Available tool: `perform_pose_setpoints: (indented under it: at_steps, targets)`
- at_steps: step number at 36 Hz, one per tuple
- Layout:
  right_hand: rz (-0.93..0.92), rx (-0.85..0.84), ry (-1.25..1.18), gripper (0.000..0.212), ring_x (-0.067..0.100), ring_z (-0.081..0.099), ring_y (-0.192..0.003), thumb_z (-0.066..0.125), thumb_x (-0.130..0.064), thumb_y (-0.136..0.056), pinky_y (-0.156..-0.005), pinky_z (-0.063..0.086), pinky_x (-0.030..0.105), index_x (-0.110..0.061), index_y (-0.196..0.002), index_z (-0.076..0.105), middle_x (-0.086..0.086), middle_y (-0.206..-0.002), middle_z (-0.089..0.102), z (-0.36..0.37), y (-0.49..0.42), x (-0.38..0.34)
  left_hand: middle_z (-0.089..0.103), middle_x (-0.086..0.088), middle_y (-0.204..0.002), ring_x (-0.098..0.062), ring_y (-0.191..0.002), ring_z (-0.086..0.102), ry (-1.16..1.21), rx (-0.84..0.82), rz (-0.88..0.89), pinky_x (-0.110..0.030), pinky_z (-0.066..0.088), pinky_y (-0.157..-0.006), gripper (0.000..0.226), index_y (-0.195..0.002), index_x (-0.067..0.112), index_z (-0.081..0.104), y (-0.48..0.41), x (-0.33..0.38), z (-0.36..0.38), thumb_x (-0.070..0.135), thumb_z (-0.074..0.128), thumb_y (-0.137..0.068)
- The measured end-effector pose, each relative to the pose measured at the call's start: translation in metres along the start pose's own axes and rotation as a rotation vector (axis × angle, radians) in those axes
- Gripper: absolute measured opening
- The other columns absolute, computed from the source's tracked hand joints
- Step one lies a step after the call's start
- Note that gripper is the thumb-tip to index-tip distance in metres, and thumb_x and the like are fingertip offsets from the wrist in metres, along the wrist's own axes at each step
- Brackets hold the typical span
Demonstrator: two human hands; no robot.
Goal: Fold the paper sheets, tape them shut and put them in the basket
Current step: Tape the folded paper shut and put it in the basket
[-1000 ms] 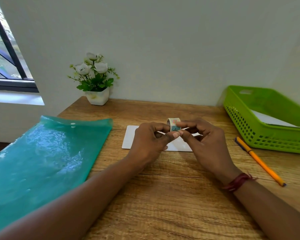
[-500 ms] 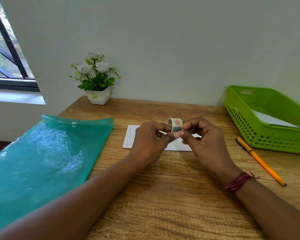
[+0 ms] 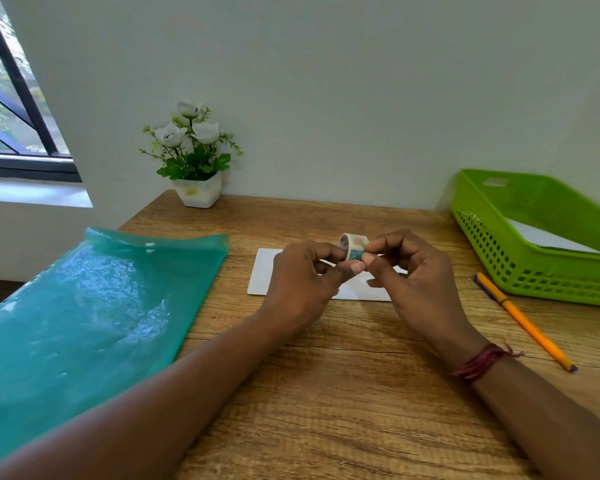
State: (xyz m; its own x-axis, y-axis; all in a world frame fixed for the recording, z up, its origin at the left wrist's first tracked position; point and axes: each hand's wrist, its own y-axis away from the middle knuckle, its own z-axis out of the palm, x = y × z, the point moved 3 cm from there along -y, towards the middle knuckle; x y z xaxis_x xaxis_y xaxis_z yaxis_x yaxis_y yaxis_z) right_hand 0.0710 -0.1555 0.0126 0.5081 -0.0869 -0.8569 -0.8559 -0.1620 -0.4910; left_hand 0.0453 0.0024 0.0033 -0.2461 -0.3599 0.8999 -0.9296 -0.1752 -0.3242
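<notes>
A small roll of patterned tape (image 3: 353,244) is held up above the desk between both hands. My left hand (image 3: 302,282) pinches it from the left with thumb and forefinger. My right hand (image 3: 413,275) pinches its right side with curled fingers. Under the hands lies a folded white paper sheet (image 3: 265,271) flat on the wooden desk, partly hidden by them. A green plastic basket (image 3: 492,251) stands at the right with white paper (image 3: 548,239) inside.
A teal plastic folder (image 3: 84,317) covers the desk's left side and hangs over its edge. An orange pen (image 3: 523,323) lies in front of the basket. A white pot of flowers (image 3: 196,161) stands at the back by the wall.
Both hands have stayed on the tape roll, which has turned slightly between the fingers. The paper, basket and pen have not moved.
</notes>
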Motion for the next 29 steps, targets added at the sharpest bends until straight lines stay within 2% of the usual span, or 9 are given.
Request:
perform_pose_setpoints:
  at_steps: [5, 8, 10, 16, 20, 25, 29]
  targets:
    - [0.024, -0.037, 0.002, 0.016, 0.015, 0.066, -0.084, 0.067, -0.006, -0.089, -0.063, 0.060, 0.032, -0.022, -0.089, 0.066, -0.007, -0.088, 0.067, 0.001, -0.001, 0.006, 0.067, 0.010, -0.092, -0.008, -0.080, 0.065, -0.124, 0.051, 0.056, -0.038, 0.059, -0.072, 0.019, -0.096, 0.024, 0.078, -0.001, 0.003, -0.003, 0.035, 0.079, -0.080]
    - [0.043, -0.062, 0.020, 0.015, 0.017, 0.065, -0.089, 0.064, -0.007, -0.091, -0.064, 0.060, 0.031, -0.021, -0.091, 0.064, -0.005, -0.091, 0.065, 0.002, -0.001, 0.010, 0.065, 0.013, -0.088, -0.004, -0.078, 0.063, -0.190, 0.066, 0.085, -0.014, 0.049, -0.069, 0.020, -0.097, 0.022, 0.078, 0.001, 0.006, -0.003, 0.034, 0.079, -0.080]
    - [0.051, -0.077, 0.029, 0.014, 0.017, 0.064, -0.090, 0.062, -0.007, -0.093, -0.065, 0.060, 0.032, -0.021, -0.091, 0.063, -0.005, -0.092, 0.064, 0.002, -0.001, 0.012, 0.064, 0.014, -0.086, -0.004, -0.078, 0.062, -0.214, 0.074, 0.092, -0.006, 0.041, -0.065, 0.021, -0.097, 0.021, 0.078, 0.002, 0.007, -0.004, 0.033, 0.079, -0.080]
    - [0.052, -0.113, 0.056, 0.017, 0.009, 0.061, -0.091, 0.057, -0.009, -0.096, -0.067, 0.058, 0.029, -0.026, -0.092, 0.058, -0.008, -0.095, 0.061, 0.004, 0.000, 0.014, 0.064, 0.012, -0.088, -0.003, -0.077, 0.060, -0.222, 0.086, 0.103, -0.013, 0.044, -0.067, 0.020, -0.096, 0.023, 0.078, 0.002, 0.007, -0.003, 0.033, 0.080, -0.079]
    - [0.029, -0.111, 0.061, 0.017, 0.011, 0.061, -0.092, 0.057, -0.010, -0.097, -0.067, 0.058, 0.030, -0.026, -0.092, 0.057, -0.007, -0.096, 0.061, 0.005, 0.001, 0.012, 0.066, 0.010, -0.095, -0.003, -0.080, 0.062, -0.234, 0.082, 0.098, -0.016, 0.047, -0.068, 0.023, -0.099, 0.022, 0.077, 0.003, 0.008, -0.003, 0.036, 0.078, -0.080]
    - [-0.007, -0.030, 0.083, 0.017, 0.008, 0.060, -0.086, 0.065, -0.011, -0.091, -0.067, 0.060, 0.044, -0.027, -0.093, 0.060, -0.014, -0.090, 0.062, 0.002, -0.001, 0.008, 0.066, 0.011, -0.098, -0.004, -0.080, 0.064, -0.203, 0.078, 0.072, -0.031, 0.058, -0.071, 0.020, -0.096, 0.026, 0.077, 0.001, 0.007, -0.003, 0.040, 0.076, -0.081]
    - [-0.029, -0.002, 0.096, 0.022, 0.008, 0.062, -0.084, 0.071, -0.014, -0.087, -0.068, 0.057, 0.053, -0.034, -0.091, 0.063, -0.019, -0.087, 0.064, 0.000, -0.001, 0.008, 0.069, 0.011, -0.101, -0.004, -0.080, 0.066, -0.180, 0.073, 0.051, -0.038, 0.060, -0.069, 0.020, -0.095, 0.030, 0.077, 0.000, 0.004, -0.002, 0.045, 0.075, -0.082]
